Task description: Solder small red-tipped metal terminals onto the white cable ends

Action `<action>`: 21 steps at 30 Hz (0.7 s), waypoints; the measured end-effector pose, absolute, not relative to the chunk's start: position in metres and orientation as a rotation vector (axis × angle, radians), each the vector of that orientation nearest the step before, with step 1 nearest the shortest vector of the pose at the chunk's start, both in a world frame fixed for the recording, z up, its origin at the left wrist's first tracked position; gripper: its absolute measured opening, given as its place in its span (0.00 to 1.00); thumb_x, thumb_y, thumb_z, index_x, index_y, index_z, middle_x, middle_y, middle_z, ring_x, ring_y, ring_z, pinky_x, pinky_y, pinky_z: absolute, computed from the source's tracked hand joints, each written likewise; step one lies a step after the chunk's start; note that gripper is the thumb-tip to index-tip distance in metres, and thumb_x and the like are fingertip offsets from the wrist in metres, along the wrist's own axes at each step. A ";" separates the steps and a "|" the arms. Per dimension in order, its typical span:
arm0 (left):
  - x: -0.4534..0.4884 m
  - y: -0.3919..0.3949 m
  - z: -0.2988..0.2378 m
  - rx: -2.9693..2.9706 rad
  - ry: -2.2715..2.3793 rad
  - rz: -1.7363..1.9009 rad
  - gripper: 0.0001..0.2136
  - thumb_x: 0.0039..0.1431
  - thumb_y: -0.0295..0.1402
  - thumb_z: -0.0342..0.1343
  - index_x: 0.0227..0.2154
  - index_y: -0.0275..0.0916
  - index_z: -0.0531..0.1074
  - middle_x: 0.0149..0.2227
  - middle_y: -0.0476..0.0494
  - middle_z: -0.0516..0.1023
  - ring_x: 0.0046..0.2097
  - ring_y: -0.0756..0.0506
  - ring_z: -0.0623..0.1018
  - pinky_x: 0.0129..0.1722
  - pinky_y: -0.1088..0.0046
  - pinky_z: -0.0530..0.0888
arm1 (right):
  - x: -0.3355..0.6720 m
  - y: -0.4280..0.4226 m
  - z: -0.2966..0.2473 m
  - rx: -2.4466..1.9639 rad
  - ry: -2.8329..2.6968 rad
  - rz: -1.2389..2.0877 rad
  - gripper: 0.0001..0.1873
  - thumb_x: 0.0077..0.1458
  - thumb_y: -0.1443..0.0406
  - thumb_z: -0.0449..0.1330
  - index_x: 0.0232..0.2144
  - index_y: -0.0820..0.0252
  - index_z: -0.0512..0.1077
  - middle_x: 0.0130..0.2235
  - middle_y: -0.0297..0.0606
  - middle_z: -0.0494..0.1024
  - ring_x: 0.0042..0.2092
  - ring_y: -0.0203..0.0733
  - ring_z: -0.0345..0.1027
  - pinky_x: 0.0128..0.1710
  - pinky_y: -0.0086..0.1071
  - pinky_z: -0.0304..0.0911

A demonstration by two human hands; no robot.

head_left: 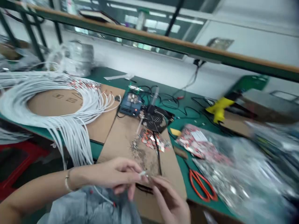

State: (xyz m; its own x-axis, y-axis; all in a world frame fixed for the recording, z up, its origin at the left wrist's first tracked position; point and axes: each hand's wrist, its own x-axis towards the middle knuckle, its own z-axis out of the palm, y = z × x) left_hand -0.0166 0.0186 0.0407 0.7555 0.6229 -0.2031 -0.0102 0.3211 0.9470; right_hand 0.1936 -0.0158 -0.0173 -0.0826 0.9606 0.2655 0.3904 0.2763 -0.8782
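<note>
Between the thumb and fingers of my left hand (116, 174) is the white end of a cable (142, 173), pointing right. My right hand (171, 200) meets it from the right, its thumb and fingertips closed near the cable's tip. Whatever those fingertips pinch is too small and blurred to name. Below my left wrist, a white cable with a red tip (114, 204) hangs over my lap. Beyond my hands, small metal parts (135, 144) and a pile of orange-and-silver pieces (151, 140) lie on the cardboard (123, 133).
A large coil of white cables (14, 102) lies left, its ends hanging over the edge. A blue box with a lit red light (130, 104) and a black fan (157, 119) stand ahead. Right are red-handled scissors (202, 185), plastic bags (233, 174) and a yellow tool (219, 109).
</note>
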 end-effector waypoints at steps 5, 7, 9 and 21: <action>-0.023 0.009 0.003 1.149 0.843 0.437 0.15 0.57 0.46 0.51 0.31 0.37 0.63 0.26 0.48 0.76 0.15 0.57 0.68 0.13 0.83 0.56 | 0.159 -0.011 -0.009 -1.076 -1.599 1.059 0.05 0.52 0.66 0.59 0.32 0.58 0.75 0.28 0.38 0.74 0.28 0.38 0.65 0.26 0.30 0.61; -0.025 0.004 0.003 1.217 0.874 0.442 0.13 0.58 0.42 0.51 0.30 0.36 0.64 0.27 0.49 0.75 0.17 0.56 0.69 0.15 0.83 0.60 | 0.151 -0.010 -0.006 -1.102 -1.555 1.089 0.04 0.51 0.66 0.60 0.29 0.59 0.75 0.25 0.36 0.72 0.25 0.36 0.62 0.25 0.29 0.59; -0.027 0.000 0.005 1.321 0.922 0.467 0.11 0.59 0.39 0.50 0.29 0.36 0.66 0.25 0.53 0.71 0.19 0.56 0.69 0.18 0.81 0.62 | 0.148 -0.010 -0.004 -1.150 -1.503 1.115 0.04 0.49 0.66 0.61 0.26 0.60 0.76 0.23 0.34 0.71 0.24 0.35 0.60 0.24 0.29 0.57; -0.020 -0.003 0.006 1.769 1.064 0.709 0.09 0.59 0.32 0.52 0.26 0.36 0.71 0.22 0.51 0.69 0.23 0.52 0.68 0.22 0.79 0.64 | 0.140 -0.010 -0.005 -0.989 -1.076 1.320 0.11 0.45 0.65 0.65 0.17 0.60 0.69 0.18 0.31 0.66 0.21 0.32 0.55 0.20 0.27 0.51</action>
State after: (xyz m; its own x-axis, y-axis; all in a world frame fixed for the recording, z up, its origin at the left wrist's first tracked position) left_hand -0.0201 -0.0030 0.0057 0.4596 0.8880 0.0150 0.3563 -0.1998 0.9128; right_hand 0.1401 -0.0096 -0.0050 -0.0384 0.9986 0.0365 -0.2370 0.0263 -0.9712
